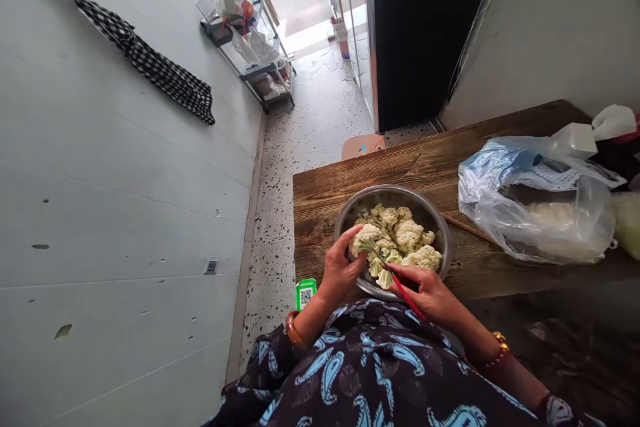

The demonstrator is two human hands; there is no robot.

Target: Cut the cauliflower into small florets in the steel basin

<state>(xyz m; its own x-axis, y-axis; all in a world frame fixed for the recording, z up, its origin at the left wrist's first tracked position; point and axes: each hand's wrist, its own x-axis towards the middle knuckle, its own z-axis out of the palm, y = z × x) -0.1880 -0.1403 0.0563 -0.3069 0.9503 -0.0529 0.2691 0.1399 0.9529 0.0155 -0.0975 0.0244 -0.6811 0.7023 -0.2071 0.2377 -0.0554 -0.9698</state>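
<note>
I am looking down at a metal bowl [440,227] of cauliflower florets [407,233] sitting near the edge of the wooden worktop [425,167]. My left hand [340,270] is curling its fingers [353,240] around one floret [367,237] over the bowl's near rim. My right hand [430,293] is gripping a red-handled knife [400,283], its tip pointing at that floret. A clear plastic bag [540,207] is lying on the worktop to the right, just beside the bowl. A checked cloth [150,67] is hanging on the white wall to my left.
</note>
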